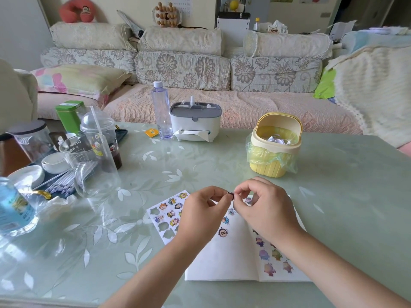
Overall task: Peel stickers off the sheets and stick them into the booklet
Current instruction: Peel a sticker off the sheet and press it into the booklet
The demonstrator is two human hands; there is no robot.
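Lower centre of frame: left hand (200, 215) and right hand (265, 211) meet fingertip to fingertip above the booklet (231, 258). Both have fingers curled in tight. Between them is one small dark sticker (230, 194); the right hand pinches it with thumb and forefinger, and the left hand's thumb and forefinger close on its left edge. It is too small to make out the design.

The booklet lies open and flat under the hands. Its left page carries a few cartoon figures, and its right page has more, partly covered by the right forearm. The sticker sheet (164, 218) lies just left of the booklet, tilted, with several cut-out gaps along its lower edge.

Surface: pale green table (347, 196) with a white leaf pattern, glossy. Yellow bin (275, 150) with a bag liner sits right of centre. White and grey tissue box (194, 122) and clear water bottle (160, 110) stand at upper centre. Clear cups (89, 156) and a green tin (70, 116) crowd the left edge.

Room: floral sofa (182, 70) across the top of the frame.
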